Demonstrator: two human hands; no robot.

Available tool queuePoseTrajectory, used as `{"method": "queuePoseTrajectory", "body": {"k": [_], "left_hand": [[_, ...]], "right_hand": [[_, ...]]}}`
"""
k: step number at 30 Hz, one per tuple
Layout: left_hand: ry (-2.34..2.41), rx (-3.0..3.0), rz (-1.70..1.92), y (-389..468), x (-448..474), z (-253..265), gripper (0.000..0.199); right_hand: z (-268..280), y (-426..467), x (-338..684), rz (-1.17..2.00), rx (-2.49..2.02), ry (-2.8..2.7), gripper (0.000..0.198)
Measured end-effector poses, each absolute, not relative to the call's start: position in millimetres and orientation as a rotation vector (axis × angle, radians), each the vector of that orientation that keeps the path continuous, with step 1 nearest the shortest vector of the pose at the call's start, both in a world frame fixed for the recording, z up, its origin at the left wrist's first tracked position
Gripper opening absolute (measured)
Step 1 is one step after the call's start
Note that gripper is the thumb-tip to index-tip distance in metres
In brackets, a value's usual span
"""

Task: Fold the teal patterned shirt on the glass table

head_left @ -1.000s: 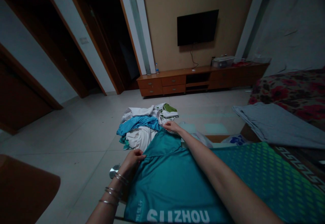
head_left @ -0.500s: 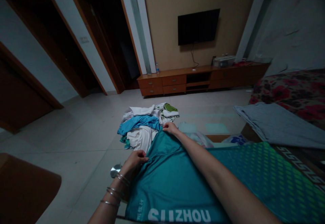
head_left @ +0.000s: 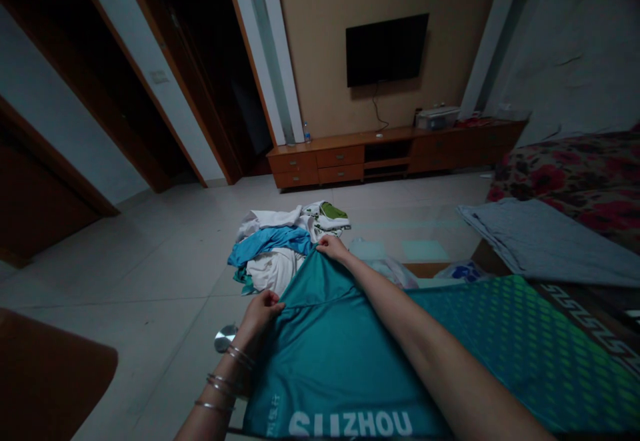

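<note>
Holding a teal shirt [head_left: 330,354] with both hands, the person has it spread out flat in front of them. The shirt lies on a glass table [head_left: 425,251], close to the camera, and white letters run along its near edge. The left hand [head_left: 263,309] pinches the left side of the shirt, where a seam crosses the cloth. Its fingers are curled tight on the fabric. Thin silver bangles [head_left: 225,378] ring the left wrist. The right hand [head_left: 331,246] reaches farther out and grips the far tip of the shirt. Its fingers are closed on that cloth too. The right arm lies across the middle of the shirt. The part between the two hands makes a pointed shape, like a sleeve pulled out straight.

Just past the right hand sits a pile of clothes [head_left: 280,244]. It has white, blue and green pieces all bunched up. The right hand is just beside this pile. A grey cloth [head_left: 530,238] lies on the right, well apart from the hands, next to a flowered cover [head_left: 575,174]. Far back, a dark TV [head_left: 387,49] hangs on the wall above a long wooden cabinet [head_left: 390,154]. The floor [head_left: 150,261] is pale tile.
</note>
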State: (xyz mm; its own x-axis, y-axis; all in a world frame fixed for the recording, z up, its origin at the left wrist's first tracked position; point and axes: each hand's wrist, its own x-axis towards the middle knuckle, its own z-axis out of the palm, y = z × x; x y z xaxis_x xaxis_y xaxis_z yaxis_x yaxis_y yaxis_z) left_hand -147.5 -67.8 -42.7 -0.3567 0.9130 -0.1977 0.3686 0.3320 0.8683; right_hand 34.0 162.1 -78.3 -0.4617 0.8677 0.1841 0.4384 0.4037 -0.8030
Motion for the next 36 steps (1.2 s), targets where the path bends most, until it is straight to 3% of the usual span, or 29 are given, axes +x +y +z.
{"method": "queuePoseTrajectory", "body": {"k": [9,14,20,24,36], "left_hand": [[2.226,1.637,0.838,-80,-136,-43,0.010],[2.373,1.847,0.734,-96,-121,-25,0.016],[1.406,1.589,0.843,-95,-71,-8,0.021],[1.049,0.996,0.751,-86,-57,-18,0.045],[0.647,0.401,0.963,-92,-84,-51,0.036]], "right_hand": [[-63,152,38,0.803,-1.078,-2.065,0.008],[-54,145,39,0.765,-1.043,-2.079,0.008],[-41,139,37,0.760,-0.941,-2.123,0.008],[-27,134,38,0.783,-0.858,-2.134,0.008],[15,56,81,0.821,-0.478,-2.169,0.011]]}}
